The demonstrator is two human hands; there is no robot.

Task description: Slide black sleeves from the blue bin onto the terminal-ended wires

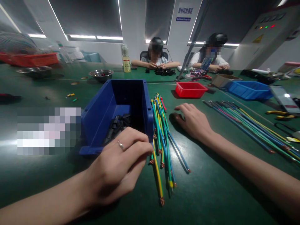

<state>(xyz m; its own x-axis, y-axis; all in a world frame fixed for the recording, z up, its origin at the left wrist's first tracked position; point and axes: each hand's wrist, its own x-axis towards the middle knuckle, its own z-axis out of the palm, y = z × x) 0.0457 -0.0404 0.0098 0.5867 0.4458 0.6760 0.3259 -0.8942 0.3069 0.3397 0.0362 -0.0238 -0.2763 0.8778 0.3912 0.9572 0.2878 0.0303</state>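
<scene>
Fingertips of left hand (pixel 117 170) pinched together at the near right corner of blue bin (pixel 117 109), possibly nipping one wire end; cannot tell for certain. Wire bundle (pixel 161 137) just at 3 o'clock from that pinch, touching the bin's right wall. Long axis from 12 down to 6, bare copper ends toward 6. Right hand (pixel 193 120) flat, palm down, fingers apart, holding nothing, on green table (pixel 211 187) at 2 o'clock from the bundle's middle, slightly apart. Left hand nearer. Small black parts (pixel 116 125) inside the bin, at 11 o'clock from the pinch. Second wire spread (pixel 253 128) well apart at 3 o'clock.
</scene>
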